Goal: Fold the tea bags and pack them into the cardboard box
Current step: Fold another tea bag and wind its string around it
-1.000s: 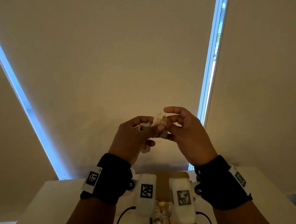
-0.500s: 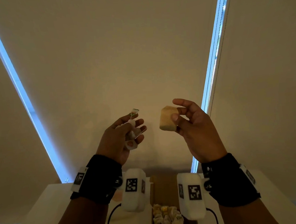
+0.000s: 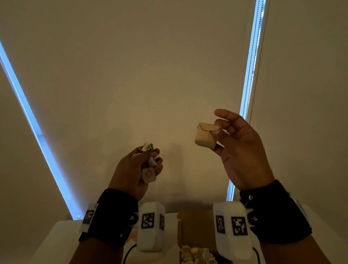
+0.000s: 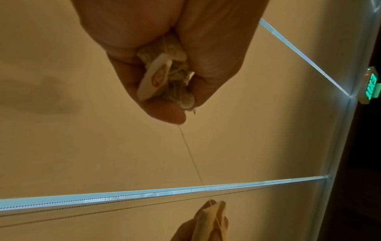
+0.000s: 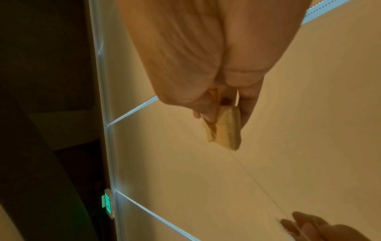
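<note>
Since half a second ago both hands have drawn further apart, stretching the string between them.

Nearest, at the bottom of the head view, the cardboard box [image 3: 194, 227] sits open on the white table [image 3: 59, 236], between the two wrists. Its near part holds a cluster of folded tea bags [image 3: 196, 258]; the far part looks unfilled, though the right wrist camera hides some of it.

Above and beyond the box, the left hand [image 3: 136, 170] is curled tightly around a bunch of tags and bags [image 4: 164, 78], with one printed tag [image 3: 147, 147] sticking up above the fingers. The right hand [image 3: 240, 148], higher and further right, pinches a single tea bag [image 3: 205, 138] between thumb and fingertips, its remaining fingers spread.

A thin string [image 4: 191, 156] runs taut from the left hand's bundle to the pinched tea bag, so the bag lies up and rightward of the left hand along that line. Judging by this, the right hand is better placed to fold the bag and lower it into the box.

Farthest back hang beige blinds [image 3: 146, 72].
</note>
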{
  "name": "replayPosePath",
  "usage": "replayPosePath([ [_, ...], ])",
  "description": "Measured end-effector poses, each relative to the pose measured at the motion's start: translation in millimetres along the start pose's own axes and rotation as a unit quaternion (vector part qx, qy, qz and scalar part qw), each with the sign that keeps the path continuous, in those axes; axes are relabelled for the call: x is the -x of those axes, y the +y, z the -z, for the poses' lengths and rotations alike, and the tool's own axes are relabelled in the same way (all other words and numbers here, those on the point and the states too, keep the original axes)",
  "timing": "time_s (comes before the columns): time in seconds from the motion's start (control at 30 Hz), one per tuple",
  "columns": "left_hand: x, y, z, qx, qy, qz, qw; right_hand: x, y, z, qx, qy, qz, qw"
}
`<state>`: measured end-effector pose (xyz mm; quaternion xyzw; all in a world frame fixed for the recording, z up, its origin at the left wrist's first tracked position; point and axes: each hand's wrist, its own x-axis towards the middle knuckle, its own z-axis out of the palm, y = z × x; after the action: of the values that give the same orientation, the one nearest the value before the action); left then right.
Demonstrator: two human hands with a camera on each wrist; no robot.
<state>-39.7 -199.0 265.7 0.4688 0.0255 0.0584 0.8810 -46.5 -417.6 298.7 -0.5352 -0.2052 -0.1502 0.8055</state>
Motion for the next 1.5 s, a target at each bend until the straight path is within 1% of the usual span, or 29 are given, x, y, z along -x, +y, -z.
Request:
replayPosePath([
  [0.1,0,-2,2,0.052,0.014,0.03,0.998,3,-5,-3,-0.066,-0.016,-0.03,0.997],
  [0.17,0,-3,5,0.067,0.014,0.048,0.997,4,-6,-3,-0.097,-0.019,-0.043,0.994],
  [0.27,0,-5,10,0.045,0.006,0.069,0.997,6,-9,-4,-0.123,-0.014,-0.053,0.991],
  [0.37,-2,-7,14,0.031,0.004,0.069,0.997,7,-13,-5,-0.116,-0.01,-0.067,0.991],
  [0.47,1,-4,10,-0.019,-0.023,0.03,0.999,9,-13,-7,-0.073,-0.015,-0.081,0.994],
  [0.57,12,7,-2,-0.092,-0.076,-0.023,0.993,13,-9,-9,-0.035,-0.025,-0.094,0.995],
  [0.67,24,20,-18,-0.196,-0.113,-0.08,0.971,16,-4,-12,0.008,-0.035,-0.095,0.995],
  [0.73,29,26,-28,-0.245,-0.13,-0.118,0.953,17,-2,-16,0.037,-0.035,-0.087,0.995],
  [0.83,34,31,-40,-0.306,-0.135,-0.164,0.928,16,2,-20,0.081,-0.019,-0.072,0.994],
  [1.0,29,29,-47,-0.371,-0.11,-0.224,0.894,14,9,-27,0.13,-0.018,-0.068,0.989],
  [1.07,28,28,-47,-0.385,-0.099,-0.241,0.885,14,10,-27,0.137,-0.018,-0.068,0.988],
  [1.13,26,27,-48,-0.385,-0.086,-0.242,0.886,13,10,-26,0.146,-0.018,-0.065,0.987],
  [1.23,21,27,-48,-0.353,-0.065,-0.235,0.903,9,7,-21,0.19,-0.009,-0.057,0.98],
  [1.3,17,29,-48,-0.336,-0.055,-0.234,0.911,6,3,-18,0.26,-0.022,-0.048,0.964],
  [1.4,14,33,-48,-0.333,-0.039,-0.237,0.912,2,-1,-10,0.363,-0.061,-0.018,0.93],
  [1.47,11,33,-47,-0.338,-0.039,-0.241,0.909,1,-6,-5,0.396,-0.079,0.009,0.915],
  [1.5,11,34,-46,-0.347,-0.044,-0.245,0.904,0,-9,-4,0.399,-0.083,0.02,0.913],
])
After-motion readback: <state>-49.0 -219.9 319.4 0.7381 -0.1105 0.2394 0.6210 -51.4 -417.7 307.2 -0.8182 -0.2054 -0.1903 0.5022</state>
